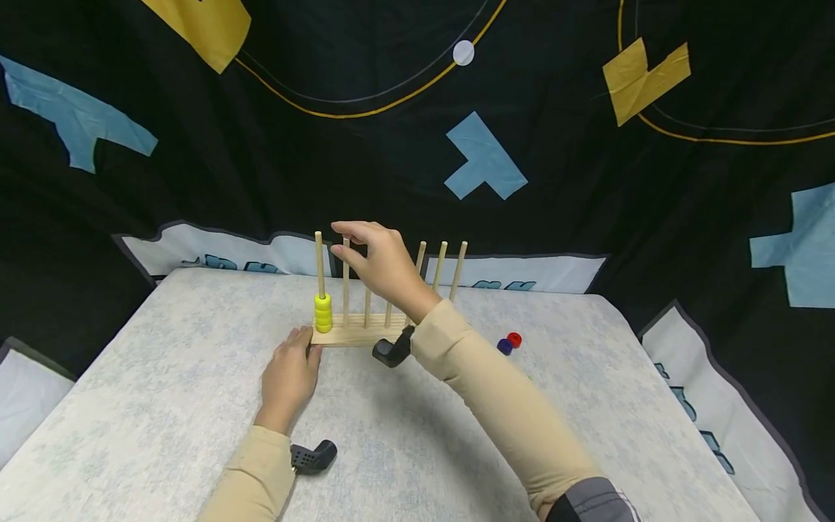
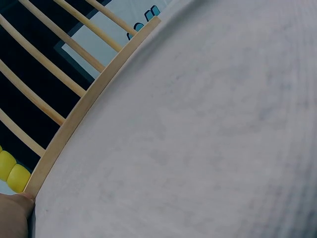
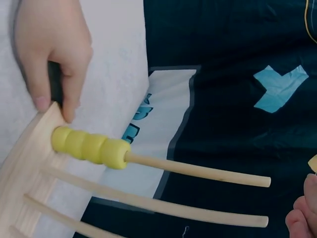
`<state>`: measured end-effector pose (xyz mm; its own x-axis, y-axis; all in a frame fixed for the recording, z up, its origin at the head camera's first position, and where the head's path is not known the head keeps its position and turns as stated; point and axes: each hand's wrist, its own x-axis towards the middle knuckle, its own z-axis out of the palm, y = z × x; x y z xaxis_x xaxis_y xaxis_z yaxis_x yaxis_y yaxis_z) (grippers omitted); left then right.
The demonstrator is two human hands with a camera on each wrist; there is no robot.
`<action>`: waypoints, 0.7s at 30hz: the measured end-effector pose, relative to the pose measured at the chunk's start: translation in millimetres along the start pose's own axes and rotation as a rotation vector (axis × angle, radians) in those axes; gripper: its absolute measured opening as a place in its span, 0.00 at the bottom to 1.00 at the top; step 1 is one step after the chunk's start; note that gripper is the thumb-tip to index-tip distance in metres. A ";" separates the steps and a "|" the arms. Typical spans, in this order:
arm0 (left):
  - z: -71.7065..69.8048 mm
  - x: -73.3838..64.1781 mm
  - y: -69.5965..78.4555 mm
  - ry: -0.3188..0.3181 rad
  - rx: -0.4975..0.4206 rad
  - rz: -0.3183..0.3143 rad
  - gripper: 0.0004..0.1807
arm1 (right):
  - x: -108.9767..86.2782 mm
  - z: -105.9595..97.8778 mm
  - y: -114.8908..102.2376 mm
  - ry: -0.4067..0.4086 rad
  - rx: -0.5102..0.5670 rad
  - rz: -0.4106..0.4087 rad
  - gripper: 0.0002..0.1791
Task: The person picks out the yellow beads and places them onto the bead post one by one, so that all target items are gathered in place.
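A wooden peg rack (image 1: 352, 335) stands on the table with several upright pegs. Yellow beads (image 1: 322, 313) are stacked at the bottom of its leftmost peg. My left hand (image 1: 289, 377) holds the rack's near left corner, thumb in front and fingers at the side. Up by the tops of the pegs is my right hand (image 1: 385, 262), its thumb and index finger apart around the level of the second peg's tip; no bead shows between them. In the right wrist view only its fingertips (image 3: 301, 213) appear, at the right edge.
To the right of the rack lie a red bead (image 1: 514, 339) and a dark blue bead (image 1: 504, 346), with a bit of green beside my right sleeve. A black curtain (image 1: 365, 167) with blue and yellow tape hangs behind the table.
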<state>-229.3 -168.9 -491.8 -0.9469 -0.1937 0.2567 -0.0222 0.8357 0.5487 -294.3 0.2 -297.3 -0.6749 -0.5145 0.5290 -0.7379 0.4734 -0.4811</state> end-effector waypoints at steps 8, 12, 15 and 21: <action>1.4 0.2 -1.2 0.001 0.003 0.004 0.27 | -26.3 -14.8 16.4 -0.002 -0.036 -0.068 0.20; 1.9 0.3 -2.1 0.012 0.002 0.017 0.27 | -41.9 -26.7 27.4 -0.012 -0.022 -0.050 0.20; 2.0 0.0 -2.2 0.018 0.006 0.025 0.27 | -54.6 -37.4 36.4 -0.004 0.001 -0.040 0.20; 1.7 -0.5 -1.3 0.021 0.006 0.029 0.27 | -82.3 -58.3 53.4 0.009 0.008 0.027 0.19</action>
<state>-229.3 -169.0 -493.9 -0.9403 -0.1796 0.2892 0.0035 0.8444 0.5357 -277.9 109.5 -325.8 -0.6943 -0.4952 0.5223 -0.7197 0.4811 -0.5006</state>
